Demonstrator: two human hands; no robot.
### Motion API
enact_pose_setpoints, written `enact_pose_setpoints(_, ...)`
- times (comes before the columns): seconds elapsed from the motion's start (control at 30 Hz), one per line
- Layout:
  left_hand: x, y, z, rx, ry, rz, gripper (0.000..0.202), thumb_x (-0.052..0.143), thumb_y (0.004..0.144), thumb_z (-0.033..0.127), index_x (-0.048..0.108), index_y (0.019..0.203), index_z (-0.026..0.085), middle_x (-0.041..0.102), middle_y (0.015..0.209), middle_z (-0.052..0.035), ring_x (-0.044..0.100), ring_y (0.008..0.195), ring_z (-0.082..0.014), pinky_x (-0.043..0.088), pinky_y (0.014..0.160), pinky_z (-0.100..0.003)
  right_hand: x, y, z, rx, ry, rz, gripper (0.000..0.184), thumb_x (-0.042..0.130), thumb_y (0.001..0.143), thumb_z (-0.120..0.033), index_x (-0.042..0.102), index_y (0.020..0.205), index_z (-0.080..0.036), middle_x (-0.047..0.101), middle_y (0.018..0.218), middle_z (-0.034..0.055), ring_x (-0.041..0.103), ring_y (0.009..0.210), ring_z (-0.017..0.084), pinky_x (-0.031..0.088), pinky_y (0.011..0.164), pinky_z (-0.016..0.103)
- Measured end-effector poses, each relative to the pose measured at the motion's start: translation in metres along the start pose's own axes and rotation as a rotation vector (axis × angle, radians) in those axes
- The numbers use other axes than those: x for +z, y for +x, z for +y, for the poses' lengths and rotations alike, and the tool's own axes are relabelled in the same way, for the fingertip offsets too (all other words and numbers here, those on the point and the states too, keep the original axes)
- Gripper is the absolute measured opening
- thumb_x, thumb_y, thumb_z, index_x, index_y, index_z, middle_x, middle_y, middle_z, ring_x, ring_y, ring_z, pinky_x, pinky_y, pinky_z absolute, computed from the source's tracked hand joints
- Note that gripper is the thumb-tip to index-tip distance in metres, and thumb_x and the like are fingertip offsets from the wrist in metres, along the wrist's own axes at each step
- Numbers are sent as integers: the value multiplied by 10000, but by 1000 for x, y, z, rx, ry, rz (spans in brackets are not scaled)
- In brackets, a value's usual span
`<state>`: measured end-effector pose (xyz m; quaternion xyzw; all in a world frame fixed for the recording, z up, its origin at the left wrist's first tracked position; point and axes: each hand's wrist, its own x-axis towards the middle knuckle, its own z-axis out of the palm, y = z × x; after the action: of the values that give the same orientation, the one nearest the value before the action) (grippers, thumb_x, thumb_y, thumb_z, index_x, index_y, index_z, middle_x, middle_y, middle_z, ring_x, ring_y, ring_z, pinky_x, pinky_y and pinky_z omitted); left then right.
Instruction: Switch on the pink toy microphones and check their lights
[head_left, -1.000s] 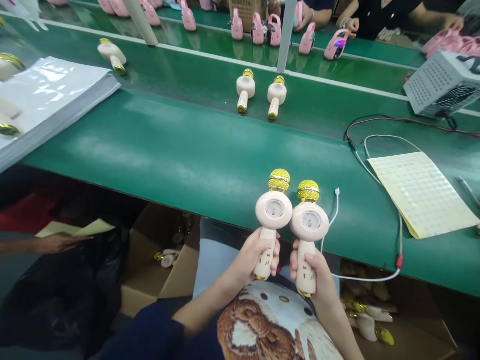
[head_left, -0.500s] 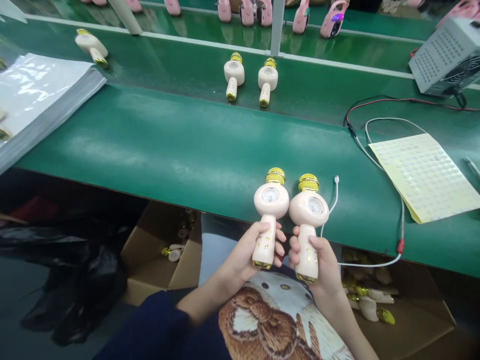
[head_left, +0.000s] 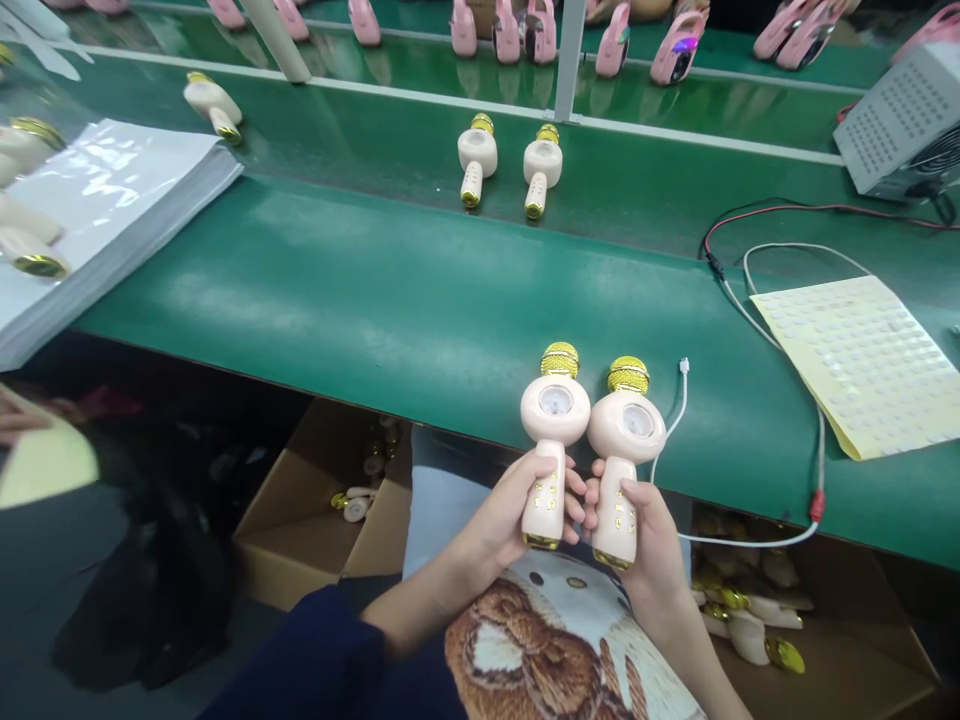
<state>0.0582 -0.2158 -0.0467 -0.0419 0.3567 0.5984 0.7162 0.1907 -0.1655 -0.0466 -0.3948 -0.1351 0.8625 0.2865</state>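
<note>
My left hand [head_left: 517, 505] is closed around the handle of a cream toy microphone [head_left: 555, 410] with a gold mesh head, a round clear window and gold buttons. A matching microphone [head_left: 628, 425] is gripped by its handle in my right hand [head_left: 652, 525]. Both are held side by side with heads pointing away from me, over the near edge of the green table [head_left: 337, 310]. Just right of the second one, a white cable [head_left: 682, 385] lies with its plug end up on the table.
Two more microphones [head_left: 478, 160] lie farther back, another [head_left: 214, 105] to the left. A plastic-covered stack [head_left: 142, 170] is at the left, a yellow sticker sheet [head_left: 862, 370] and grey power supply [head_left: 900, 125] at the right. Boxes [head_left: 281, 560] of microphones stand below. Another person's hand [head_left: 30, 420] shows at left.
The view has shifted slightly, so the scene sits a little farther right and lower. A person's hand with a yellow sheet has come in at the left. Both microphones stay in my hands.
</note>
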Motion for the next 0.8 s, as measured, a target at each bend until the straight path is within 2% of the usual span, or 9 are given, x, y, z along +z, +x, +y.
enact_pose_setpoints(0.17, 21, -3, 12, -107, -147, 26, 190, 546, 827, 257, 631, 827, 87, 636, 649, -33, 599, 479, -120, 533, 409, -224, 16, -5, -15, 43, 101, 29, 229, 680, 693, -313, 668, 862, -159, 648, 615, -10, 584, 469, 120, 534, 452, 241)
enact_pose_setpoints(0.27, 41, -4, 21, -125, -246, 18, 252, 448, 881, 229, 622, 776, 79, 608, 629, -28, 575, 468, -105, 531, 407, -226, 29, -7, -29, 87, 223, 14, 192, 650, 694, -273, 627, 849, -161, 624, 611, -32, 587, 463, 102, 527, 443, 212)
enact_pose_setpoints(0.37, 52, -2, 25, -142, -268, 17, 306, 416, 903, 247, 614, 747, 73, 595, 611, -43, 570, 471, -107, 540, 429, -231, 37, -7, -37, 105, 305, -7, 165, 622, 701, -250, 594, 844, -172, 622, 621, -45, 592, 465, 89, 531, 442, 194)
enact_pose_setpoints(0.57, 53, 0, 24, -174, -252, -13, 284, 435, 908, 270, 595, 761, 87, 586, 612, -50, 583, 506, -120, 544, 447, -225, 37, -9, -39, 102, 306, -46, 171, 609, 713, -260, 574, 860, -180, 611, 656, -61, 585, 487, 66, 533, 473, 172)
enact_pose_setpoints(0.7, 50, -3, 20, -134, -286, -31, 203, 463, 884, 238, 577, 782, 104, 552, 630, -2, 557, 488, -94, 546, 457, -222, 35, -10, -36, 121, 326, -9, 172, 594, 706, -267, 578, 853, -179, 575, 619, -62, 555, 464, 68, 518, 450, 177)
enact_pose_setpoints(0.8, 38, -3, 9, -63, -193, -69, 152, 548, 833, 264, 579, 842, 116, 553, 641, 14, 546, 473, -95, 532, 435, -222, 26, -9, -24, 45, 214, -41, 162, 590, 732, -293, 597, 851, -183, 531, 568, -70, 533, 447, 86, 513, 436, 204)
